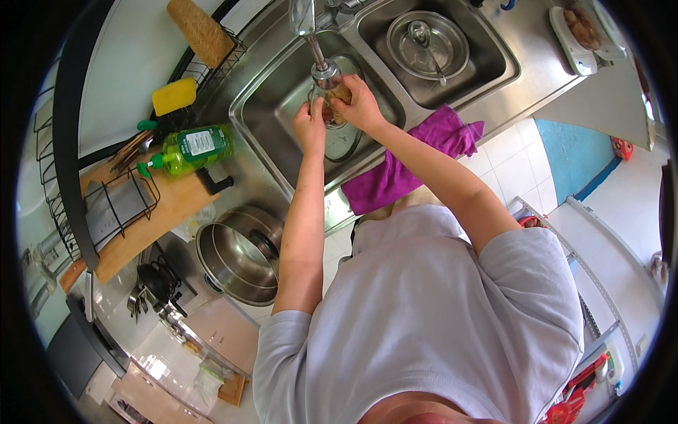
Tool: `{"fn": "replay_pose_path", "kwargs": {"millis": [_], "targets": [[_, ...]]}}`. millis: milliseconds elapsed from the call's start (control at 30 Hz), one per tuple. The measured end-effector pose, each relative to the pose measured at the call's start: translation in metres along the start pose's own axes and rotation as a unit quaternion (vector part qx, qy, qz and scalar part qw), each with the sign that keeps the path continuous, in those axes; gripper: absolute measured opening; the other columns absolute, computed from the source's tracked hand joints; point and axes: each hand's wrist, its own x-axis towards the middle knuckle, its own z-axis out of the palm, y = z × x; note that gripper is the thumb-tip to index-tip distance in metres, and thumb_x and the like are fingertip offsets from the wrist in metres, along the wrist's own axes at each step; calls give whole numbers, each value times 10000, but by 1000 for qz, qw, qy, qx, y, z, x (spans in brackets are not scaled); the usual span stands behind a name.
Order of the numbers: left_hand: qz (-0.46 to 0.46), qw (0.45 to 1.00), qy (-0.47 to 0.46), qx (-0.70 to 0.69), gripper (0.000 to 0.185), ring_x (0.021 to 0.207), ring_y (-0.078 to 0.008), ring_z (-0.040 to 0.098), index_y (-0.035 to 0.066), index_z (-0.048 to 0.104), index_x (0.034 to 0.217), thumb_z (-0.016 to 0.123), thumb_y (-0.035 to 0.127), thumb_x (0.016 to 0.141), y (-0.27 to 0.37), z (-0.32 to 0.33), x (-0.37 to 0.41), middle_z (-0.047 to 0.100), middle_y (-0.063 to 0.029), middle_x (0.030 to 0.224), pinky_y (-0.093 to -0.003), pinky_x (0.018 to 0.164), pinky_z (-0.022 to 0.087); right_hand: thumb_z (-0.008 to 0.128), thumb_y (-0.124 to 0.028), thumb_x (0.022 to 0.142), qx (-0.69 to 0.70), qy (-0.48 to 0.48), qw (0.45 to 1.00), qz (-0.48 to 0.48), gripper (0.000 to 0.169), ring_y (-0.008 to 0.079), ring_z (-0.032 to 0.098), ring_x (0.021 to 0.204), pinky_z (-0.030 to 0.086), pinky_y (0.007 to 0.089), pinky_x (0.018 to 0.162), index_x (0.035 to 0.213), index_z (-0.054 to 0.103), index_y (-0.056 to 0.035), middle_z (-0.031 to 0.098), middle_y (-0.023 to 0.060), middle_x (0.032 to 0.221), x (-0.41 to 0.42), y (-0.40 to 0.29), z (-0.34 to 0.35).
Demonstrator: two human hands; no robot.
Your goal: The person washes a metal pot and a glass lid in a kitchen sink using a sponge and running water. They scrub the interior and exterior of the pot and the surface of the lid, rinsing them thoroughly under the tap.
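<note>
Both hands are under the faucet [326,71], over the left basin [270,124] of a steel double sink. My right hand [363,106] grips a tan, fibrous scrubber [340,98], which looks like a piece of loofah. My left hand [310,126] pinches the edge of a clear item, apparently glass, held against the scrubber. Fingers and the faucet head hide much of that item, so its exact shape is unclear. Beneath the hands, a clear oval piece with a dark rim [347,151], perhaps a lid or dish, lies in the basin.
The right basin holds a steel bowl [394,50] with a ladle [419,34]. A purple cloth [381,183] drapes over the front edge. At left are a green soap bottle [198,148], yellow sponge [174,96], long loofah [198,29], wooden board [175,196] and steel pot [238,259].
</note>
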Motion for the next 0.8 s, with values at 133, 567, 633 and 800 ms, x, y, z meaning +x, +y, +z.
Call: {"fn": "replay_pose_path", "kwargs": {"millis": [133, 567, 633, 800], "targets": [[-1, 999, 3, -47, 287, 565, -115, 609, 7, 560, 777, 583, 265, 899, 1, 0, -7, 653, -84, 686, -217, 499, 438, 669, -98, 671, -27, 79, 994, 66, 421, 354, 549, 963, 452, 396, 849, 1078, 568, -69, 560, 170, 1014, 17, 22, 11], [-31, 990, 66, -124, 314, 646, -147, 643, 21, 569, 862, 511, 320, 937, -6, -40, -26, 664, -91, 759, -221, 557, 441, 606, -62, 667, -153, 56, 984, 77, 321, 402, 563, 846, 471, 442, 747, 987, 618, -92, 591, 211, 942, 21, 10, 33], [-37, 984, 95, -148, 331, 675, -152, 645, 23, 567, 868, 504, 340, 939, -9, -39, -26, 665, -95, 773, -227, 562, 445, 605, -39, 657, -33, -62, 997, 12, 340, 385, 552, 865, 455, 433, 775, 995, 621, -77, 579, 192, 889, 0, -43, 30], [-64, 939, 161, -296, 409, 744, -169, 638, 25, 550, 899, 483, 428, 927, -22, -40, -21, 667, -107, 826, -231, 594, 453, 603, -5, 653, -26, -138, 987, -76, 481, 334, 516, 952, 449, 399, 836, 1118, 545, -117, 530, 122, 1044, -73, -61, 25]]}}
